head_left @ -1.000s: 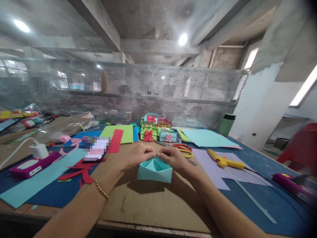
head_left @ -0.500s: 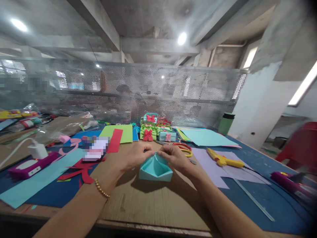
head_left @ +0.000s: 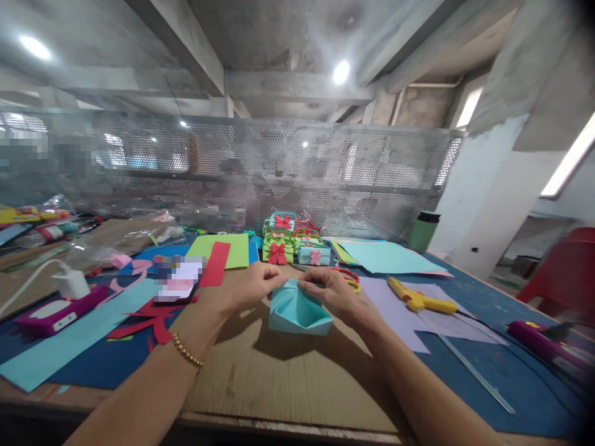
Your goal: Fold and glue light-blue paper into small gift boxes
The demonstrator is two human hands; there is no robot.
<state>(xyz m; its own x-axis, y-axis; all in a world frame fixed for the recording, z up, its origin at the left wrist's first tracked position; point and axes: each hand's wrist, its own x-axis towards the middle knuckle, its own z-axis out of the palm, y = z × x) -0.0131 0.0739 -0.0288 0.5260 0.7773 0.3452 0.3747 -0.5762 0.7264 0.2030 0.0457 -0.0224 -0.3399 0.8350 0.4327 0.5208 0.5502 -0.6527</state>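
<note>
1. Both hands, in the head view, work at the far rim of a pale blue paper box [head_left: 301, 323]: the left hand [head_left: 263, 285] appears to pinch its far left part, the right hand [head_left: 331, 290] its far right part.
2. Position: the box lies between the forearms, over brown cardboard [head_left: 288, 390]; whether it touches the surface cannot be told.
3. Change: the fingertips stand farther apart than half a second earlier, and the far peak looks flatter, suggesting an adjusted grip on the fold.
4. Difference: the box sits slightly farther right; the yellow glue gun [head_left: 418, 301], at right, is unmoved.
</note>
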